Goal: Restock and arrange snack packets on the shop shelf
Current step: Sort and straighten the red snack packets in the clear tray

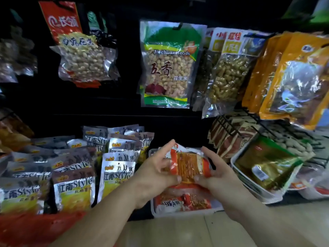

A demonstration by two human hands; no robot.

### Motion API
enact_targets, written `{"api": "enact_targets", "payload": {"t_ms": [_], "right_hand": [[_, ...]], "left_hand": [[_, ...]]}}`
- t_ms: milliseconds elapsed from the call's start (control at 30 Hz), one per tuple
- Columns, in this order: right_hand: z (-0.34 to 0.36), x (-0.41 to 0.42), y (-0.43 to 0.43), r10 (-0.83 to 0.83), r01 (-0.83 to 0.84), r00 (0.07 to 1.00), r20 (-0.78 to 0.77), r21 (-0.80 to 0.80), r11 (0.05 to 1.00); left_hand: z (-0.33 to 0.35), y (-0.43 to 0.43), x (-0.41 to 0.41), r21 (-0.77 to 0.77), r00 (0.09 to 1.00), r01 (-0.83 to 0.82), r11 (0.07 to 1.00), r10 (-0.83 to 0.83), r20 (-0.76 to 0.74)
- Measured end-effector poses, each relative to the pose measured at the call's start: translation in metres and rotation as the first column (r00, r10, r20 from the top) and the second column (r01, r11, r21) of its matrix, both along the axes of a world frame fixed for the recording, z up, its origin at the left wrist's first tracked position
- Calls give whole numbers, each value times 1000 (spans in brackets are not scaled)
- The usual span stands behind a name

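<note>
Both hands, left hand (156, 168) and right hand (215, 168), gripped a red spicy-strip packet (187, 165) just above the white bin (188, 212); the slick film could probably slip and spill onto the packets below.

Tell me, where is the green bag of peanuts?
In the head view the green peanut bag hangs at top centre, between the red-topped peanut bag on its left and the in-shell peanut bag on its right.

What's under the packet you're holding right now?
Under the orange packet, gripped by the left hand and right hand, sits a white tray holding flat red-and-white packets. Its rear part is covered by hands and packet, so the count cannot be told.
</note>
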State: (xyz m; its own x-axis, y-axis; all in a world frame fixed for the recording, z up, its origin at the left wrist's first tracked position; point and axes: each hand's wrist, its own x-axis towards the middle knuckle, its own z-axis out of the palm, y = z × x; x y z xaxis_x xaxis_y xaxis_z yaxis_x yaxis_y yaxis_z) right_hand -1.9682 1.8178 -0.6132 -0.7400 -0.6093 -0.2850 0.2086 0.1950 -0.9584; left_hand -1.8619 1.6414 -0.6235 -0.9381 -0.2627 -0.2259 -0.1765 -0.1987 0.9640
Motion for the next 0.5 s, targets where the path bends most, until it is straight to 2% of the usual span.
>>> {"api": "enact_targets", "payload": {"t_ms": [100,233,300,367,433,500], "right_hand": [[-1,5,10,-59,57,997,-49,-56,997],[-5,1,22,131,-133,989,-62,-23,991],[-13,-4,22,166,-166,986,-9,-22,986],[-23,-9,20,163,-163,986,-21,-11,987],[-30,-13,17,125,-121,978,-165,35,992],[-33,-17,15,102,-20,886,-452,183,983]], "left_hand": [[-1,7,-1,-35,999,33,999,-33,6],[-7,4,-2,-39,999,33,999,-33,2],[-8,2,-3,-61,999,45,997,-45,0],[-7,4,-5,-80,999,46,996,-46,4],[-9,8,-8,-100,1000,22,995,-20,20],[-11,13,-10,-187,998,-19,982,30,57]]}}
